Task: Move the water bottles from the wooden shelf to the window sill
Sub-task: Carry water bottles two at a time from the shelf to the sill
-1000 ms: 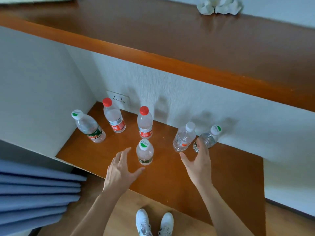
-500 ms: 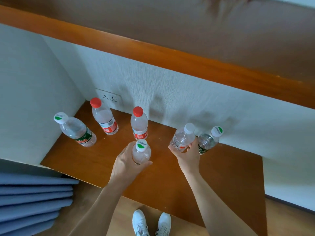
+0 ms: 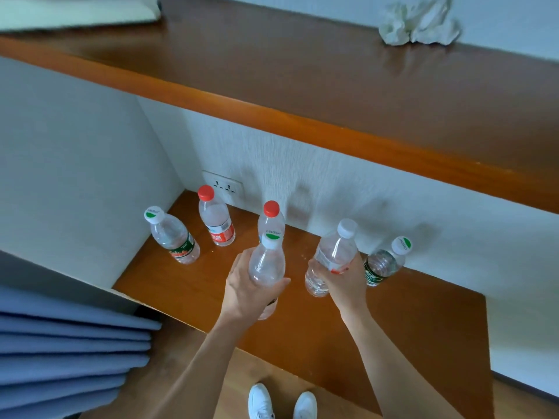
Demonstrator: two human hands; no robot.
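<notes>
My left hand [image 3: 245, 293] grips a clear bottle with a green-and-white cap [image 3: 267, 263], held above the low wooden shelf [image 3: 408, 334]. My right hand [image 3: 346, 282] grips a white-capped bottle [image 3: 332, 252], tilted just over the shelf. A red-capped bottle [image 3: 271, 217] stands right behind the left-hand bottle, partly hidden. Another red-capped bottle [image 3: 216, 222] and a green-labelled bottle [image 3: 175, 237] stand at the shelf's left. A green-capped bottle [image 3: 385, 261] stands beside my right hand. The wooden window sill [image 3: 302, 80] runs above.
A crumpled white cloth [image 3: 419, 22] lies on the sill at the back right. A wall socket [image 3: 225, 187] sits behind the bottles. Blue curtain folds [image 3: 60, 358] hang at the lower left. My white shoes [image 3: 281, 403] show on the floor below.
Both hands went from open and reaching to closed around a bottle each, and the two bottles have come up off the shelf. The view has tilted up towards the sill.
</notes>
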